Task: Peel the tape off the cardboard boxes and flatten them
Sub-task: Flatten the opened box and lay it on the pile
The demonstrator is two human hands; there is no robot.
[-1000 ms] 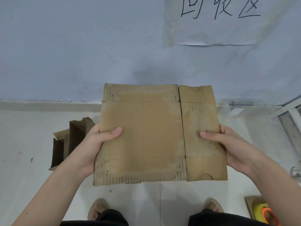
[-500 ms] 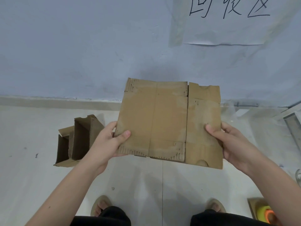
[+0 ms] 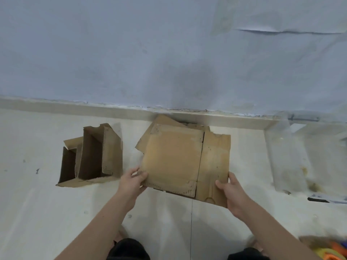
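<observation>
Head view shows the left hand (image 3: 132, 182) and right hand (image 3: 231, 193) each gripping a near corner of the flattened brown cardboard sheet (image 3: 180, 162), held low over another flat cardboard piece (image 3: 161, 121) by the wall. Laying it squarely on that piece before letting go would likely keep the stack tidy; the still-standing brown cardboard box (image 3: 93, 156) waits left of the left hand.

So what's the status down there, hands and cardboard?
Left hand and right hand grip the flattened brown cardboard box low over another flat piece by the wall. Unflattened brown cardboard box waits at left. Nothing blocking.

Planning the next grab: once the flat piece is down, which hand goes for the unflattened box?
Left, likely. The open box stands on the floor just outside the left hand; the right hand is beyond the flattened cardboard.
</observation>
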